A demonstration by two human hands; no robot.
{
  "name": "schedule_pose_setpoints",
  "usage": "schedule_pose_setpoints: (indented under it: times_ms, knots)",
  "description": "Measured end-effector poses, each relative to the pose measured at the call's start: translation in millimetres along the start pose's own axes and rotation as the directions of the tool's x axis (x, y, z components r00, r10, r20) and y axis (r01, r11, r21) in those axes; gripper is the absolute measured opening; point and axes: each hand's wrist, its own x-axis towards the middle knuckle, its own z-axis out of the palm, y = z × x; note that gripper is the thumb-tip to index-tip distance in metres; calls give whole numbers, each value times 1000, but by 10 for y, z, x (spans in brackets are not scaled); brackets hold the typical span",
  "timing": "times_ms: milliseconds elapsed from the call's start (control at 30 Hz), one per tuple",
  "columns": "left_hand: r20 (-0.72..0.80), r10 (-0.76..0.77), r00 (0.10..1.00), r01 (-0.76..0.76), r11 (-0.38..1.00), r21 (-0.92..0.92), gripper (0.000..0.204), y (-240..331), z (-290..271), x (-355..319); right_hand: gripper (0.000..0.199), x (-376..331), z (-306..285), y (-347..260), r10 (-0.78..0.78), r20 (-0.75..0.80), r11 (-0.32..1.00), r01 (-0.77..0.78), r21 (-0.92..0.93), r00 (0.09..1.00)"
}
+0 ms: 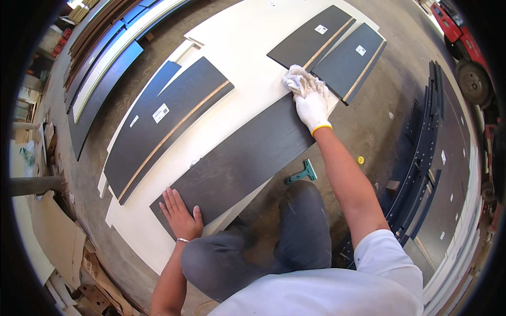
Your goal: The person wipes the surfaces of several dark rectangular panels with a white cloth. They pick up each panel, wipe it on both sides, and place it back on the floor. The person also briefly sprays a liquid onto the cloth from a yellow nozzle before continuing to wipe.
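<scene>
In front of my knees a long dark wood-grain panel (247,152) lies on white sheets. My bare left hand (181,213) rests flat on its near left end, fingers spread. At the far right end, my right hand (311,102) wears a white knitted glove with a yellow cuff. Its fingers press a crumpled white rag (296,77) by the panel's end, close to the corner of another dark panel. A green scraper (302,172) with a pale blade lies beyond the panel's near edge, beside my knee.
A labelled dark panel (168,126) with a light edge strip lies at the left. Two similar panels, one a dark board (350,60), lie at the far right. Stacked boards (113,68) stand far left; dark metal rails (421,152) lie right, near a yellow cap (360,159).
</scene>
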Motion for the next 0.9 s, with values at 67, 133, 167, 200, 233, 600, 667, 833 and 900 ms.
schedule_pose_setpoints:
  times_ms: [67,133,167,200,233,600,667,833,900]
  knots:
    - [8,1,1000,-1,1000,-4,88,9,-17,-6,51,205,7,275,-38,136,990,19,140,990]
    - [11,2,1000,-2,1000,-6,89,17,-33,-7,45,307,-155,410,77,252,659,-238,713,965]
    - [13,4,1000,-4,1000,-6,89,21,-39,-5,42,241,-303,362,307,356,670,-466,578,883]
    - [-2,21,1000,-21,1000,-1,89,25,-44,1,39,109,-526,254,439,355,660,-565,495,825]
    - [15,8,1000,-8,1000,-3,90,28,-46,4,40,-164,-716,-9,323,264,739,-416,530,909]
    - [9,30,1000,-30,999,-15,90,14,-62,12,42,-1151,-757,-342,-62,180,942,-2,337,982]
    - [30,12,999,-11,1000,-11,90,17,-68,7,43,-1213,-631,-71,44,-56,972,-30,233,997]
    - [38,-7,999,8,1000,-30,92,27,-77,17,51,-1426,-770,-168,-271,259,962,271,37,927]
    - [33,-4,999,6,999,-49,89,25,-77,13,48,-1309,-863,-428,-211,282,964,150,220,936]
